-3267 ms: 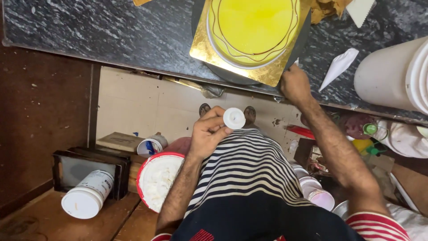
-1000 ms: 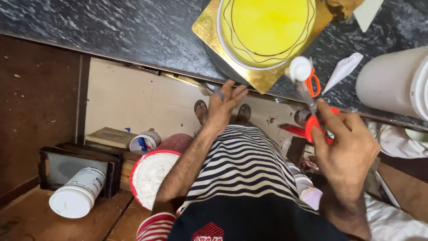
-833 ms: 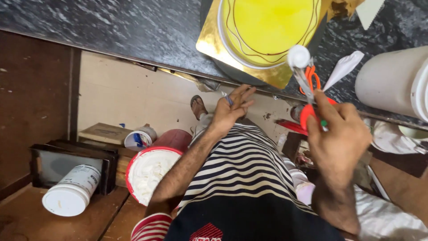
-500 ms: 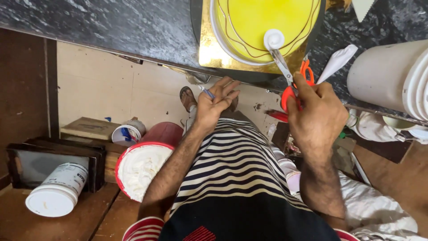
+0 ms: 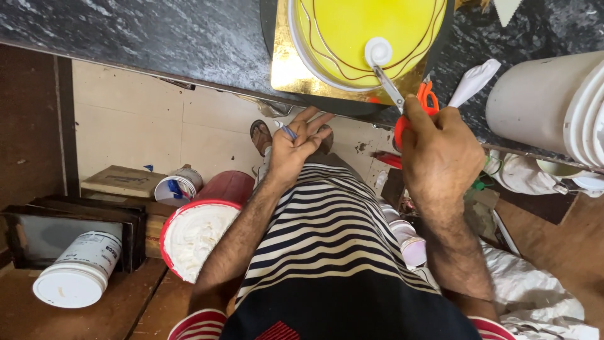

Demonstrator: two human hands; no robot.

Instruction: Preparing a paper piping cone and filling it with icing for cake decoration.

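Head view: right hand (image 5: 440, 154) gripping orange scissors (image 5: 409, 107), white disc (image 5: 378, 50) at their tip over yellow cake (image 5: 352, 31).

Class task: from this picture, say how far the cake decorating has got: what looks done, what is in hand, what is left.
Done: the yellow cake on its gold board already carries thin brown lines. In hand: the right hand holds orange-handled scissors whose tips carry a small white disc over the cake; the left hand pinches a small blue item. Left: the disc is not yet set down.

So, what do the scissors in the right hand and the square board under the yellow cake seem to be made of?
Scissors: bare metal blades, glossy orange handles that look plastic. Square board: probably card faced with shiny gold foil, since it reflects light.
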